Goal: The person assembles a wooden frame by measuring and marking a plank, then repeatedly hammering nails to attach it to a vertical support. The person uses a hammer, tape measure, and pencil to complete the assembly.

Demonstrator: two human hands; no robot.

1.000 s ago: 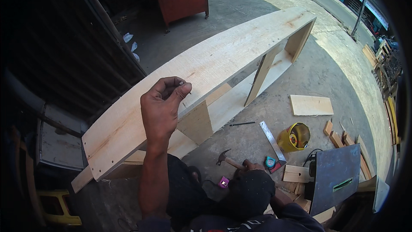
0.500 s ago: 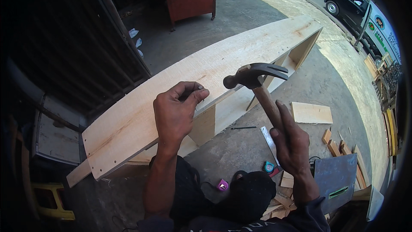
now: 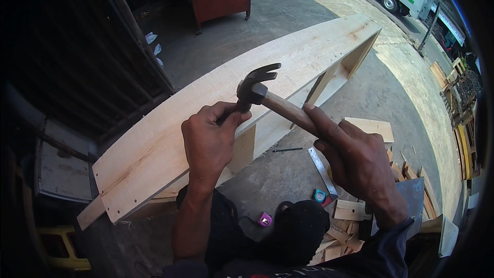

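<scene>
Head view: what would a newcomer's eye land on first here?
Probably the claw hammer at center, gripped by the right hand, its head right at the left hand's fingertips. Next, the long, pale wooden frame stretching diagonally behind them. A purple tape measure brightens the floor, lower center.

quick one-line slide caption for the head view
Right hand holding a claw hammer, striking face down at the pinching left hand, over a long wooden frame.
</scene>
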